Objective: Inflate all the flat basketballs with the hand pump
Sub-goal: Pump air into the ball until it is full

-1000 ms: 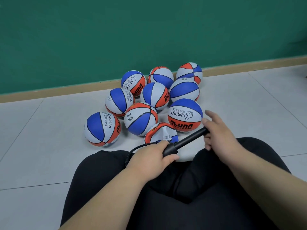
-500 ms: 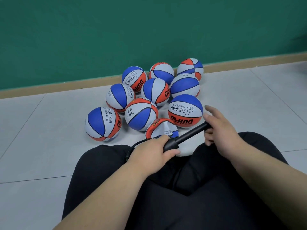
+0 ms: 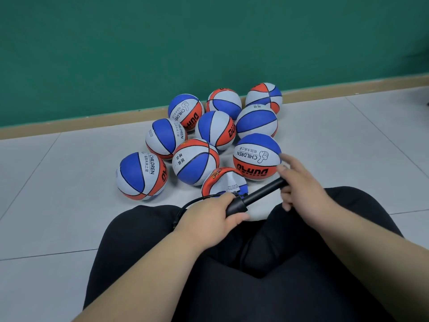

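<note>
— Grey floor (image 3: 58, 194) met a green wall (image 3: 139, 43). How many of each?
— Nine round balls (image 3: 196, 161) mid-frame, plus one flat ball (image 3: 224, 182), crumpled, just below them. One black pump (image 3: 257, 197): left hand (image 3: 209, 217) gripped its barrel, right hand (image 3: 301, 187) its handle.

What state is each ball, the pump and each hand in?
flat basketball, crumpled, lying on floor.
round basketballs, nine, inflated, clustered together.
hand pump, held at both ends.
hose, end hidden.
left hand, grips pump.
right hand, grips pump's far end, forefinger straight.
</note>
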